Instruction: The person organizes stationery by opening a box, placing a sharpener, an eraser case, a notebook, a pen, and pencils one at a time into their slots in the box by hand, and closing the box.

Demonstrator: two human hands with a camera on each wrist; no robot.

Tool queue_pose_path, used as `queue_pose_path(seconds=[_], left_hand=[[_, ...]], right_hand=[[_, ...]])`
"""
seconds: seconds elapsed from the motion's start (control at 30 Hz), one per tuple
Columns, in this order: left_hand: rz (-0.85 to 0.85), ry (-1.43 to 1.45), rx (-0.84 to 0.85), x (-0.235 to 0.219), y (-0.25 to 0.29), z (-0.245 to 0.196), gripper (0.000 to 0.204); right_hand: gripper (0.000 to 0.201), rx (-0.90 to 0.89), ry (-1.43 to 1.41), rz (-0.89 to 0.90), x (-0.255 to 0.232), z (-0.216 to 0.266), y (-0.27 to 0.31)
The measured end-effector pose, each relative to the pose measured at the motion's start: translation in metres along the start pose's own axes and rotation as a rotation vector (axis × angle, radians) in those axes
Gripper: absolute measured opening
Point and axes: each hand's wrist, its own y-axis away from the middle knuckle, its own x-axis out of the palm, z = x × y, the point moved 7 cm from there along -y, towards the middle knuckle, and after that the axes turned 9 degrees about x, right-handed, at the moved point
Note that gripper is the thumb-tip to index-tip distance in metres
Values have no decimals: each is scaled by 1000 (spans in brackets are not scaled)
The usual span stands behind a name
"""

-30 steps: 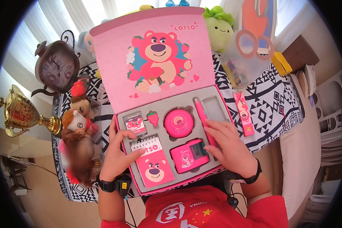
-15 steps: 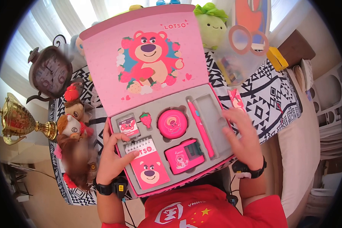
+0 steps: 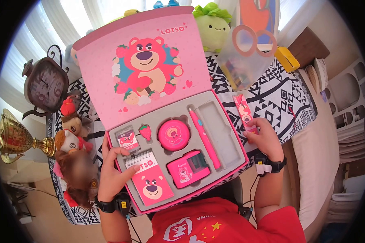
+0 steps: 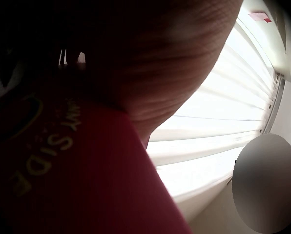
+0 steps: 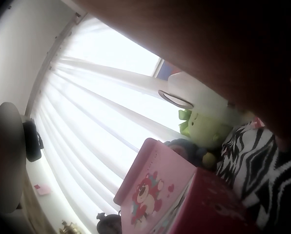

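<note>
An open pink stationery gift box (image 3: 144, 69) stands in front of me, a pink bear on its raised lid. Its left side is gripped by my left hand (image 3: 112, 170), with the thumb over the spiral notepad (image 3: 152, 188). In the grey tray lie a small clear case (image 3: 126, 139), a strawberry-shaped piece (image 3: 145, 131), a round pink case (image 3: 173, 135), a pencil sharpener (image 3: 188, 169) and a pink pen (image 3: 205, 139). To the right of the box, my right hand (image 3: 269, 139) pinches the lower end of a slim pink packet (image 3: 242, 107) between thumb and fingers.
Plush toys (image 3: 79, 174) and a gold trophy (image 3: 18, 137) stand on the left, below a teapot-shaped clock (image 3: 46, 85). A translucent container (image 3: 241, 65) and a green plush (image 3: 213, 30) are behind. A black-and-white patterned cloth (image 3: 284, 101) covers the table.
My right hand has left the pink pen and the box's right side and moved right to the slim packet, taking hold of its lower end. The left hand keeps its grip on the box.
</note>
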Motion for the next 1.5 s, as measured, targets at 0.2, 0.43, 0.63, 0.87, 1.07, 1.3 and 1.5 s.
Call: queue_pose_path(seconds=[0.2, 0.43, 0.63, 0.87, 1.07, 1.3, 1.5], left_hand=[[-4, 9, -2, 1, 0, -2, 44], [1, -2, 12, 1, 0, 1, 43], [-2, -9, 8, 1, 0, -1, 43], [8, -14, 10, 0, 0, 0, 45], [-1, 16, 3, 0, 1, 2, 44], [-2, -6, -4, 0, 1, 0, 44], [-4, 7, 2, 0, 1, -1, 43]], right_hand=[[33, 82, 22, -14, -4, 12, -3], [25, 6, -72, -41, -1, -6, -14], [18, -30, -458, -47, -19, 13, 1], [18, -159, -345, 62, -9, 61, 40], [19, -210, -174, 132, 17, 88, 58], [35, -217, -89, 91, 16, 97, 67], [33, -348, -5, 42, 16, 104, 68]])
